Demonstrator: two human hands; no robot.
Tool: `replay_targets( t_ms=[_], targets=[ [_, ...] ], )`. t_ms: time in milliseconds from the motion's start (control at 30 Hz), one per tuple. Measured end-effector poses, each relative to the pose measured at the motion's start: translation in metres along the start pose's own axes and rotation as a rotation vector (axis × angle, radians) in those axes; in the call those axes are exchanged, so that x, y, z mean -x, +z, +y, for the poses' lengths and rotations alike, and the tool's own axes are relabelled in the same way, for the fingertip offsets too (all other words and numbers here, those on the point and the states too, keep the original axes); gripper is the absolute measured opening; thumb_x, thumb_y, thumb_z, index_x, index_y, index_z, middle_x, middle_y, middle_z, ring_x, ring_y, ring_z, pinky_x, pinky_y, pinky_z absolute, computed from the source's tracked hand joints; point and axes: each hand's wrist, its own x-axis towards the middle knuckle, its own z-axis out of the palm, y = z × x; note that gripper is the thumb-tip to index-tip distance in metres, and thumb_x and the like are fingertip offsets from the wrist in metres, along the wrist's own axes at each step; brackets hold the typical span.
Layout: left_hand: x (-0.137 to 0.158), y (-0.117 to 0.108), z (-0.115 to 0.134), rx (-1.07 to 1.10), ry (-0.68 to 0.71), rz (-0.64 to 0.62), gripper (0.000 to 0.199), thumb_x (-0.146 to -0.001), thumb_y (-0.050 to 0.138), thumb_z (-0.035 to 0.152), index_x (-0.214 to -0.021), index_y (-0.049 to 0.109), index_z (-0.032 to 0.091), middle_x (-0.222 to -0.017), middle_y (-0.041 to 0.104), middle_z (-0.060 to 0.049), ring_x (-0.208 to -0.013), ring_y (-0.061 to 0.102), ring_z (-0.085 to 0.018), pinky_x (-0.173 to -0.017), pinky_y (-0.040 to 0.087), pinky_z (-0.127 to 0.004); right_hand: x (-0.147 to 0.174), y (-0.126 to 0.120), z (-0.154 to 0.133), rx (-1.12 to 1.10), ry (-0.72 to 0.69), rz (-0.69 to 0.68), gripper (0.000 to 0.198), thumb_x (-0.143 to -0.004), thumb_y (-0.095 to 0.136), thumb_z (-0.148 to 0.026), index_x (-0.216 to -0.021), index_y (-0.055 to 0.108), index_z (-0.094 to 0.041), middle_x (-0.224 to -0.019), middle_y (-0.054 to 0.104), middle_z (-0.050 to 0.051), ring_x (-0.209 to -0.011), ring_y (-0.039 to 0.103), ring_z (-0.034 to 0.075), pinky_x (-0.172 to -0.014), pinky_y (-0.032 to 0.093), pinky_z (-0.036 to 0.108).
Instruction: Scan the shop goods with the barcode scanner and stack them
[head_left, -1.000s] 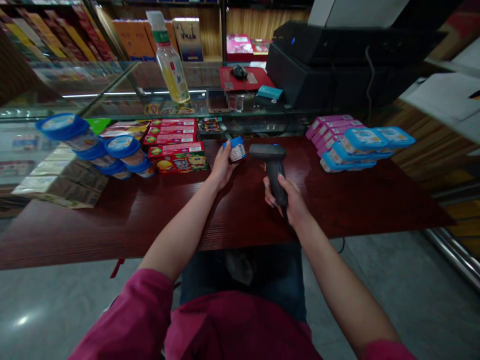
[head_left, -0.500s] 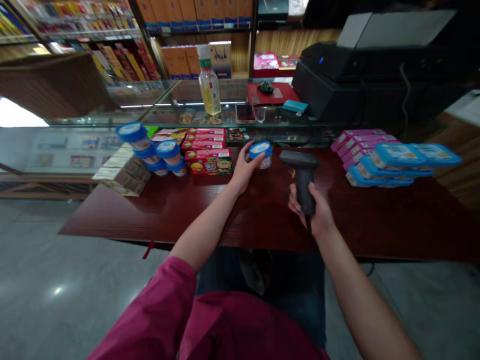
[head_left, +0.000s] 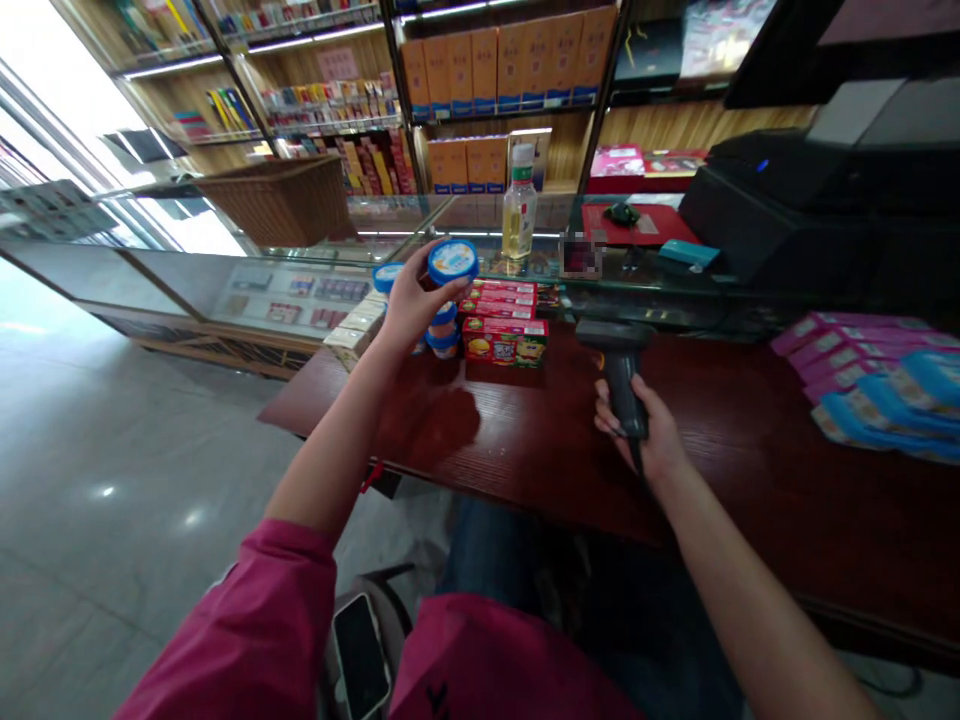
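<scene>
In the head view, the left hand point(head_left: 411, 305) holds a round, blue-lidded tub point(head_left: 453, 260), its fingers curved around the sides and the lid facing up. The tub is raised near the stacked tubs point(head_left: 444, 342) and red snack boxes point(head_left: 504, 343); a level, light grip and a slow path seem wise, since a knock could topple the stack. The right hand point(head_left: 651, 430) has its fingers wrapped around the handle of a barcode scanner point(head_left: 621, 378) over the tabletop point(head_left: 536, 425), well apart from the tub; a relaxed, steady wrist should serve best there.
</scene>
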Motion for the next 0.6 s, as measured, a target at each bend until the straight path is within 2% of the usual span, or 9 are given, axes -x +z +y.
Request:
replay_targets(
  t_ms=[67, 167, 367, 467, 600],
  targets=[
    [0.004, -0.019, -0.011, -0.063, -0.018, 0.014, 0.077, -0.080, 0.093, 0.047, -0.147, 0.063, 0.026, -0.143, 0.073, -0.011, -0.143, 0.064, -0.035, -0.125, 0.050, -0.052, -0.001, 0.000, 0.003, 0.006, 0.013, 0.005, 0.039, -0.076, 0.088, -0.051, -0.100, 0.073, -0.024, -0.081, 0.062, -0.003, -0.047, 0.042, 0.006, -0.044, 0.042, 0.022],
    [0.012, -0.029, -0.032, -0.103, -0.020, 0.052, 0.077, -0.081, 0.092, 0.041, -0.150, 0.060, 0.026, -0.149, 0.069, -0.012, -0.144, 0.063, -0.034, -0.126, 0.048, -0.052, -0.001, -0.002, 0.004, 0.009, 0.012, 0.023, 0.038, -0.075, 0.089, -0.050, -0.096, 0.073, -0.023, -0.082, 0.064, -0.003, -0.047, 0.043, 0.006, -0.045, 0.043, 0.022],
    [0.017, -0.021, -0.057, -0.127, 0.007, 0.088, 0.077, -0.085, 0.089, 0.041, -0.153, 0.055, 0.025, -0.157, 0.062, -0.013, -0.147, 0.059, -0.033, -0.129, 0.044, -0.050, 0.002, -0.003, 0.002, 0.017, 0.010, 0.073, 0.037, -0.076, 0.087, -0.049, -0.100, 0.074, -0.025, -0.082, 0.065, -0.003, -0.048, 0.043, 0.006, -0.046, 0.045, 0.023],
    [0.017, -0.017, -0.059, -0.170, 0.029, 0.079, 0.078, -0.088, 0.087, 0.047, -0.154, 0.053, 0.026, -0.158, 0.060, -0.013, -0.151, 0.055, -0.034, -0.131, 0.040, -0.049, 0.002, -0.004, 0.003, 0.014, 0.017, 0.080, 0.037, -0.073, 0.089, -0.050, -0.095, 0.073, -0.024, -0.082, 0.066, -0.003, -0.048, 0.044, 0.006, -0.047, 0.046, 0.022],
    [0.017, -0.013, -0.056, -0.219, 0.068, 0.081, 0.079, -0.094, 0.081, 0.055, -0.160, 0.047, 0.029, -0.168, 0.051, -0.013, -0.160, 0.044, -0.035, -0.135, 0.032, -0.052, 0.002, -0.006, 0.004, 0.020, 0.017, 0.067, 0.041, -0.073, 0.090, -0.050, -0.100, 0.073, -0.025, -0.083, 0.066, -0.003, -0.048, 0.045, 0.006, -0.047, 0.047, 0.022]
  ],
)
